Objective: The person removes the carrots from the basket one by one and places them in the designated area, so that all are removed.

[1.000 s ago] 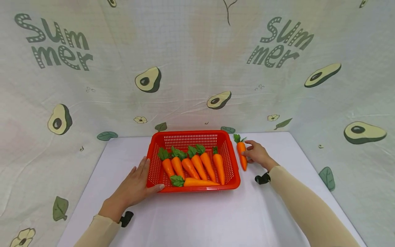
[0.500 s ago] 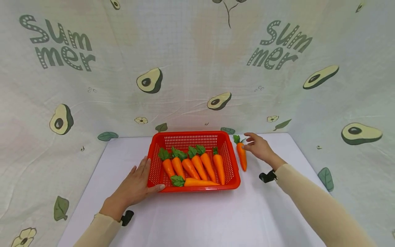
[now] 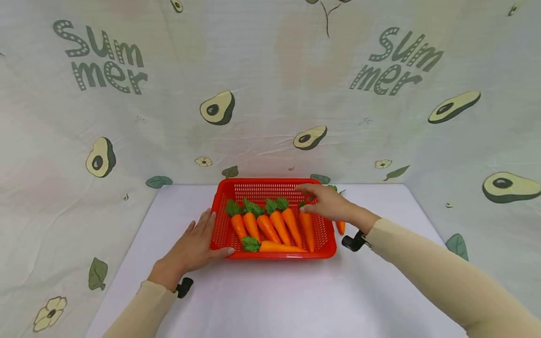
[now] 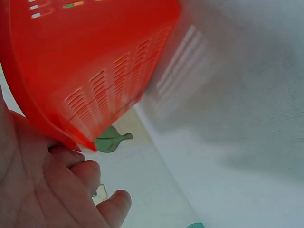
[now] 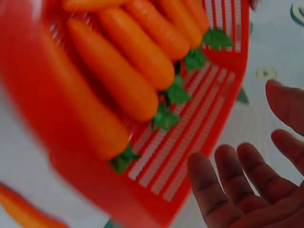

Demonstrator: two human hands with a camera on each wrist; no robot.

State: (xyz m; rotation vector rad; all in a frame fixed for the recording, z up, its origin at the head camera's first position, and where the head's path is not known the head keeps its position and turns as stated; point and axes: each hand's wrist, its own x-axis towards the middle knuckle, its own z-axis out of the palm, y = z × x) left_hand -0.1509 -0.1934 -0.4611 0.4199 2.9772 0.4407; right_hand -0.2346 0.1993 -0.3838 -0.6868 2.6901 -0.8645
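A red plastic basket (image 3: 279,256) holds several orange carrots with green leaf tops. Most stand side by side, and one carrot (image 3: 282,247) lies crosswise along the front. My left hand (image 3: 190,246) rests against the basket's left side, its thumb on the front rim; the left wrist view shows the fingers touching the rim. Over the basket's right side hovers my right hand (image 3: 331,205), near the top of the rightmost carrot (image 3: 307,230). Its spread fingers (image 5: 204,178) hold nothing in the right wrist view. Another carrot (image 3: 341,227) lies outside, partly hidden by the right hand.
The basket stands on a white table (image 3: 262,295) near its back edge. A cloth (image 3: 262,94) printed with avocados, leaves and lettering hangs behind and at both sides. Each wrist wears a small black camera (image 3: 353,241).
My right hand has left the carrot lying beside the basket and moved left over the basket's right side. That carrot stays on the table. The left hand keeps its place; the head view has shifted slightly.
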